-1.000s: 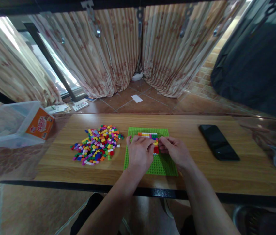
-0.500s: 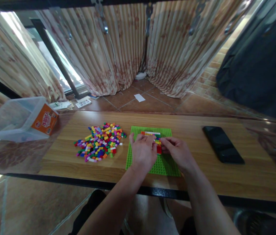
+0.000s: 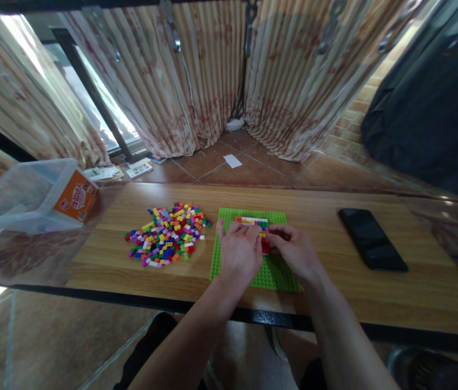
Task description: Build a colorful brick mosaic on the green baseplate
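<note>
A green studded baseplate (image 3: 275,279) lies on the wooden table, with a built-up block of coloured toy bricks (image 3: 253,220) on it. White, orange, green, yellow and red bricks show; the rest is covered by my hands. From the left, my left hand (image 3: 240,252) bends over the block, its thumb and forefinger closed against the bricks and its little finger raised. My right hand (image 3: 294,249) grips the block's right edge beside the red brick (image 3: 265,247), thumb and forefinger pinched. Any single brick between the fingertips is hidden.
A loose heap of small coloured bricks (image 3: 172,233) spreads left of the baseplate. To the right lies a black phone (image 3: 371,238). A clear plastic bin (image 3: 30,200) with an orange label stands beyond the table's left end. The table's dark front edge (image 3: 269,318) runs near my legs.
Both hands stay at the block. My right fingers have shifted slightly at its right edge, and the view has moved a little.
</note>
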